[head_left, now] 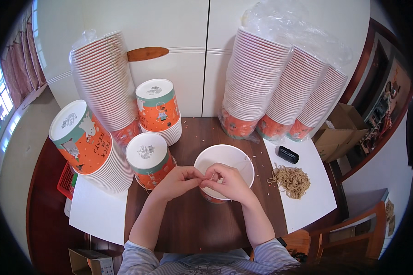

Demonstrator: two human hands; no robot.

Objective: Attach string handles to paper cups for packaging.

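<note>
Over the near side of an open paper bucket [225, 156], white inside, my left hand [178, 182] and my right hand [228, 184] meet fingertip to fingertip. Both are closed in a pinch on a thin pale cord [210, 178], most of it hidden by the fingers. The bucket stands upright on the brown tabletop [183, 224]. To the left of my left hand is an upside-down orange bucket [147, 153] with a green band and a white base. A loose heap of tan cords [291, 181] lies right of my right hand.
Upside-down orange buckets [85, 142] stand nested at the left, with another nested stack [158, 107] behind. Tall plastic-wrapped bucket stacks [254, 78] line the back right, and one wrapped stack [103, 78] the back left. A small black object [288, 154] lies beside the cords. A wooden chair [353, 233] is at the right.
</note>
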